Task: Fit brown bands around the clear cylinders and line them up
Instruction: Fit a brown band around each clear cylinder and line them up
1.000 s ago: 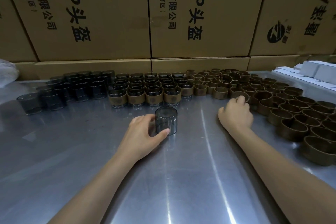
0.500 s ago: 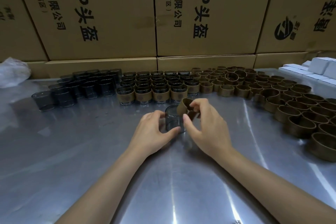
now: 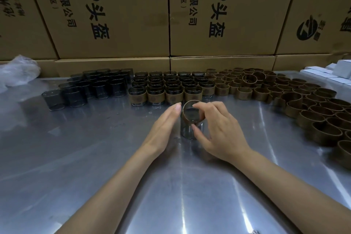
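Since half a second ago, the brown paper band (image 3: pixel 193 111) has been brought from beside the rim onto the top of the clear smoky glass cylinder (image 3: pixel 187 132), and the left hand (image 3: pixel 164 127) has been released from the glass. The left hand is now held flat and straight-fingered just left of the cylinder, fingertips pointing away from the person; whether it touches the glass cannot be told. The right hand (image 3: pixel 218 129) is arched over the band, which is pinched at its rim between the thumb on the near side and the curled fingers on the far and right side. The band is seated slightly tilted over the cylinder's upper part, its opening facing up and toward the camera. The cylinder is stood upright on the shiny steel table (image 3: pixel 76 157), its long axis vertical, just in front of the row of banded cylinders (image 3: pixel 165 97). Bare dark cylinders (image 3: pixel 91 87) are grouped to the left, and loose brown bands (image 3: pixel 303 100) are spread to the right. Printed cardboard boxes (image 3: pixel 218 15) are stacked behind.
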A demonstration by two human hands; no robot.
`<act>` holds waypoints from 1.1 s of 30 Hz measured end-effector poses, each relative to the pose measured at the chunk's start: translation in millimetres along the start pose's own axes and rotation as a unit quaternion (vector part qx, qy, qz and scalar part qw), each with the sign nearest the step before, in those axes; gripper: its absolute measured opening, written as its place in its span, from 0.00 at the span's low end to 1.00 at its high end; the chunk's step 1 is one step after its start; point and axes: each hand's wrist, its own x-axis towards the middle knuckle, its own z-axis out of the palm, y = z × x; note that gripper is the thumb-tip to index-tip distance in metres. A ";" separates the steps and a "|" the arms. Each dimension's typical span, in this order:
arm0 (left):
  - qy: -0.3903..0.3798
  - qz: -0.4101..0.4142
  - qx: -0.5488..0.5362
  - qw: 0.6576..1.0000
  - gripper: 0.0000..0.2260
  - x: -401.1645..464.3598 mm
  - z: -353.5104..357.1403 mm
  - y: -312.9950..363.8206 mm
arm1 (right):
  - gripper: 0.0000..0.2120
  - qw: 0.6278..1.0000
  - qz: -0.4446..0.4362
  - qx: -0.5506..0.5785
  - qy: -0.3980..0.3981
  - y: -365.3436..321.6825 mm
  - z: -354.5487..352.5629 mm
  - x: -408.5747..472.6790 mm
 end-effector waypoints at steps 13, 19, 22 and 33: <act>-0.068 0.021 0.006 0.997 0.24 -1.3 3.4 0.0 | 0.19 0.983 0.083 0.160 -0.019 3.7 2.9 -1.8; -0.056 0.011 0.011 0.998 0.30 0.4 5.0 -0.3 | 0.27 0.944 0.214 0.239 -0.081 8.4 7.7 -1.6; -0.056 0.010 0.025 0.998 0.29 0.8 6.1 0.1 | 0.26 0.939 0.233 0.236 -0.088 8.9 8.6 0.3; -0.053 -0.007 0.081 0.995 0.21 2.4 5.0 -1.3 | 0.22 0.880 0.325 0.316 -0.142 7.9 10.7 1.2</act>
